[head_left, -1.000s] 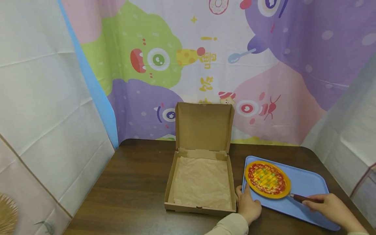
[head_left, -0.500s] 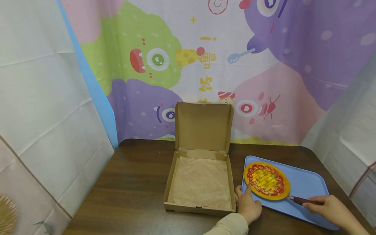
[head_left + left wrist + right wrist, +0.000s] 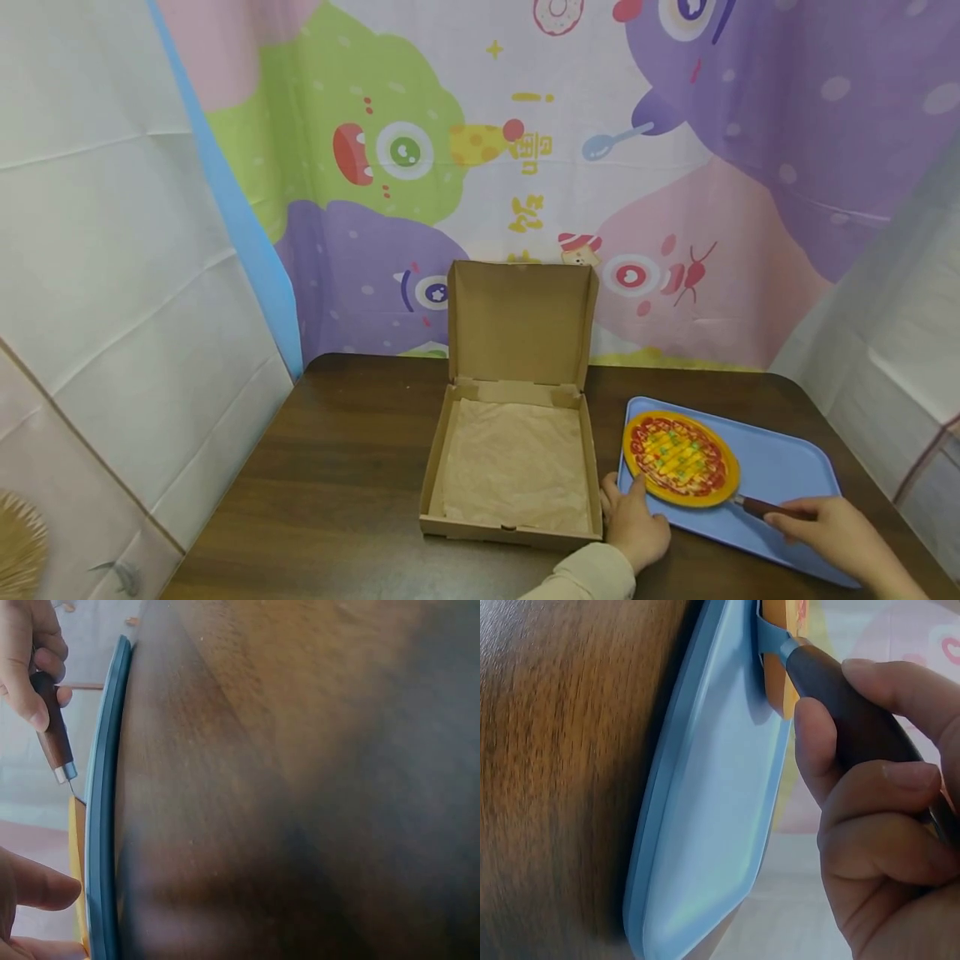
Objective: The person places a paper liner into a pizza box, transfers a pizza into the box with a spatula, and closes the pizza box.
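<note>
A toy-looking pizza with an orange-yellow rim is over the left part of a blue tray. My right hand grips the dark wooden handle of a pizza server; its bent metal neck shows in the right wrist view, and the blade is hidden under the pizza. At the tray's near left corner, my left hand has its fingers extended against the pizza's edge. In the left wrist view the pizza's edge appears just above the tray rim.
Left of the tray stands an opened cardboard pizza box, lid upright, lined with crumpled brown paper. Both rest on a dark wooden table. A cartoon-printed curtain hangs behind the table.
The pizza and server have shifted slightly left, with my right hand following. My left hand stays at the tray corner, and the box has not moved.
</note>
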`<state>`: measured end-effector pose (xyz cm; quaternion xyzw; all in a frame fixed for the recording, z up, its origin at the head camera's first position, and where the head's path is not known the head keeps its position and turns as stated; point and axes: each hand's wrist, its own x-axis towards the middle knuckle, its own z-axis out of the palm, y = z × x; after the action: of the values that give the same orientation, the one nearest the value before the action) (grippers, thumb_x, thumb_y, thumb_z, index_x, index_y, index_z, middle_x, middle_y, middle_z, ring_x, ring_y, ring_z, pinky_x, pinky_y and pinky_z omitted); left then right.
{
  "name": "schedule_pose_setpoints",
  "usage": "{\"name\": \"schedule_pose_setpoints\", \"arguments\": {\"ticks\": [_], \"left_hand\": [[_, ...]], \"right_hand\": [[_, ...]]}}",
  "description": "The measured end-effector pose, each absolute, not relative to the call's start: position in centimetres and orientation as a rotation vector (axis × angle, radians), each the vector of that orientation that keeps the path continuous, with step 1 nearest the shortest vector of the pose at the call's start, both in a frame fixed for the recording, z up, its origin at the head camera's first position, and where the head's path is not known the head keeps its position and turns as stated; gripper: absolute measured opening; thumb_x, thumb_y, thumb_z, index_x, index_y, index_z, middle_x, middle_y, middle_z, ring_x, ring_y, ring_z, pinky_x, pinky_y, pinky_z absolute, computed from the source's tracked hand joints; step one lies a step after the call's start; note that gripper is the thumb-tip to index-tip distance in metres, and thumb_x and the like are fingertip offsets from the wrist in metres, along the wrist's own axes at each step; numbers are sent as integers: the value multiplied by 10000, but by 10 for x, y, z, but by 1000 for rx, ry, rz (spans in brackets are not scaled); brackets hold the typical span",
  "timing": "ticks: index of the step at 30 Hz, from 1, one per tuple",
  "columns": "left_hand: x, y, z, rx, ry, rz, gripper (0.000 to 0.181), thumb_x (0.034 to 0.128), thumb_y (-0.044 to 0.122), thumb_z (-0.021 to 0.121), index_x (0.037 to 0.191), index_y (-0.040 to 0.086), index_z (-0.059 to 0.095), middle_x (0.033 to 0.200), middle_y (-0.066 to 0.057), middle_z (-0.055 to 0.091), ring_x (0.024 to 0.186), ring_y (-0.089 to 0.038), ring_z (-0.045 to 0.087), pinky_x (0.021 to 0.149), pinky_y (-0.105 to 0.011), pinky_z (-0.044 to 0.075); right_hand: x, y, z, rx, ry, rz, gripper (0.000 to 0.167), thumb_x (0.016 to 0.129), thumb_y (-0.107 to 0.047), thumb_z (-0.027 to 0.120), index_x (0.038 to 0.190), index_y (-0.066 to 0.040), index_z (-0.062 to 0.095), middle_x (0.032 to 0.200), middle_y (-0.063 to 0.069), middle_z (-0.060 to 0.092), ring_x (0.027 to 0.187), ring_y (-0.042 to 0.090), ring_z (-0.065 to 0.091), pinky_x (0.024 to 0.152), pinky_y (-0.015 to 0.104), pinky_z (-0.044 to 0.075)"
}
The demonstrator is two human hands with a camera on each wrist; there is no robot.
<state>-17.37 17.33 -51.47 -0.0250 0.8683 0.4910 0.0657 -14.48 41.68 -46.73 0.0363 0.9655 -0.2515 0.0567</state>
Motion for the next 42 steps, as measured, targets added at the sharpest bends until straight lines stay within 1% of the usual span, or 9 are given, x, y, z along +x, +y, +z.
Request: {"name": "schedule_pose_setpoints", "arguments": {"ticks": [5, 10, 16, 21, 24, 27, 32, 37, 42], "left_hand": [[-173, 173, -514, -73, 2625, 1478, 517, 760, 60, 673, 1269, 149, 649, 1358, -119, 368, 1316, -290, 306, 1075, -436, 367], [-172, 171, -512, -77, 2620, 1481, 531, 751, 62, 682, 1272, 160, 649, 1353, -116, 374, 1307, -293, 309, 1064, -428, 371], [-173, 171, -512, -87, 2579, 1561, 669, 735, 49, 679, 1385, 152, 558, 1368, -124, 367, 1313, -315, 307, 1050, -435, 392], [-175, 171, -513, -128, 2534, 1626, 759, 735, 40, 668, 1459, 69, 445, 1347, -123, 379, 1316, -309, 310, 1066, -447, 376], [-175, 171, -514, -144, 2533, 1649, 779, 733, 31, 666, 1461, -14, 392, 1329, -146, 391, 1304, -328, 332, 1066, -465, 374], [-176, 172, -515, -155, 2526, 1671, 786, 736, 26, 663, 1457, -60, 361, 1329, -165, 397, 1308, -343, 342, 1079, -481, 364], [-176, 171, -515, -157, 2498, 1688, 784, 747, 26, 654, 1464, -65, 348, 1347, -165, 389, 1329, -339, 333, 1090, -480, 360], [-175, 169, -513, -148, 2511, 1687, 778, 748, 33, 658, 1457, -69, 355, 1336, -169, 395, 1313, -346, 349, 1076, -476, 372], [-175, 168, -512, -150, 2515, 1683, 779, 746, 42, 663, 1453, -73, 356, 1330, -166, 396, 1304, -347, 352, 1074, -473, 370]], "right_hand": [[-146, 415, -468, 114, 2939, -749, 293, 908, -348, 675, 914, -67, 758, 693, -39, 658, 594, 28, 418, 541, 230, 307], [-144, 415, -469, 119, 2944, -735, 325, 907, -358, 674, 957, -49, 761, 727, -14, 688, 621, 20, 447, 557, 225, 333], [-145, 415, -470, 188, 2891, -736, 426, 915, -406, 659, 1027, -6, 754, 829, 25, 735, 726, 66, 517, 630, 255, 406], [-146, 415, -474, 231, 2868, -755, 461, 915, -427, 655, 1032, 10, 749, 844, 46, 742, 793, 121, 561, 673, 307, 447], [-144, 416, -476, 240, 2882, -756, 468, 912, -429, 659, 1036, 13, 749, 836, 40, 746, 788, 102, 572, 678, 310, 463], [-143, 417, -478, 248, 2895, -764, 478, 908, -438, 660, 1042, 12, 748, 831, 36, 744, 776, 95, 570, 677, 312, 468], [-143, 418, -479, 254, 2905, -771, 516, 911, -457, 651, 1066, 28, 736, 819, 37, 741, 786, 127, 582, 670, 321, 472], [-143, 418, -477, 247, 2914, -773, 536, 916, -458, 645, 1087, 44, 723, 805, 38, 743, 811, 150, 611, 693, 366, 501], [-142, 418, -474, 225, 2950, -758, 533, 915, -452, 648, 1091, 46, 722, 813, 48, 748, 808, 131, 616, 697, 385, 513]]}}
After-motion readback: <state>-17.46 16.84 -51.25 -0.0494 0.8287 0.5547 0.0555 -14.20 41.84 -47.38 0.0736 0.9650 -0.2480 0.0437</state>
